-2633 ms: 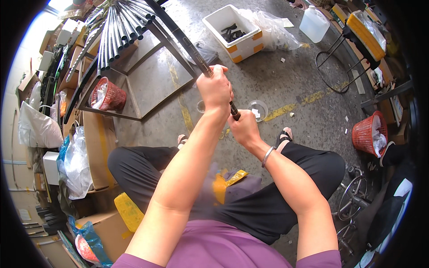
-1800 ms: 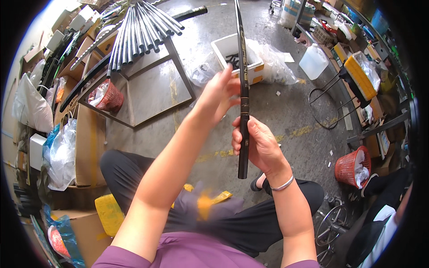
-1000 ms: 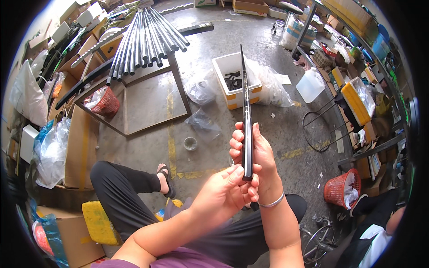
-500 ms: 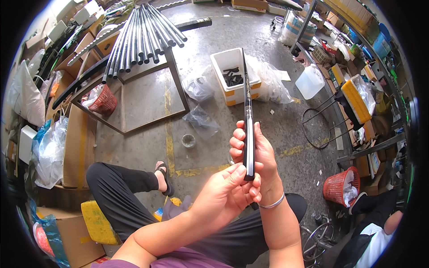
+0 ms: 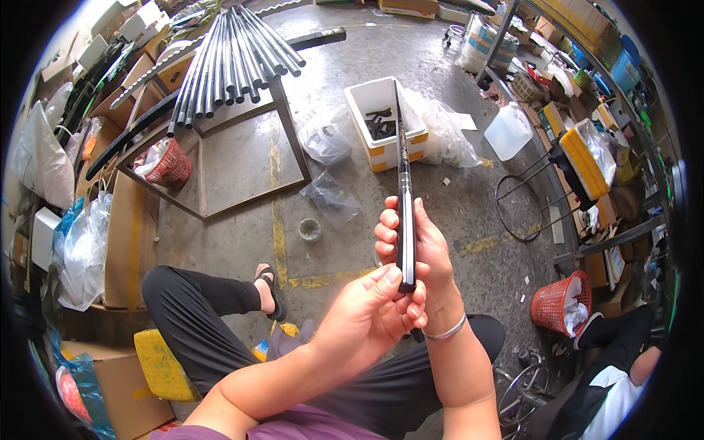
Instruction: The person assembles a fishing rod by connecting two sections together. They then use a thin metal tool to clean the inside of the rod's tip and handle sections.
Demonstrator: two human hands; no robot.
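A long, slim black fishing rod (image 5: 405, 213) with light markings points away from me, its thick butt end nearest. My right hand (image 5: 434, 253), with a silver bangle on the wrist, is closed round the lower section, fingertips showing on the rod's left side. At the butt end, my left hand (image 5: 367, 302) is closed, its thumb and fingers pressed against the rod's base. Some of the left fingers are hidden under the hand. Beyond the hands, the rod's upper part crosses in front of a white foam box (image 5: 372, 92) with dark pieces inside.
A fan of shiny dark tubes (image 5: 235, 62) lies over a metal frame (image 5: 293, 147) at the far left. Plastic bags (image 5: 440, 139) and a small clear cup (image 5: 309, 230) are on the floor. On the right are a stool (image 5: 583, 165), a red basket (image 5: 554, 308) and another person's leg (image 5: 623, 330).
The rod has shifted very slightly left and toward the top of the view, with both hands still on it. Nothing else has visibly moved.
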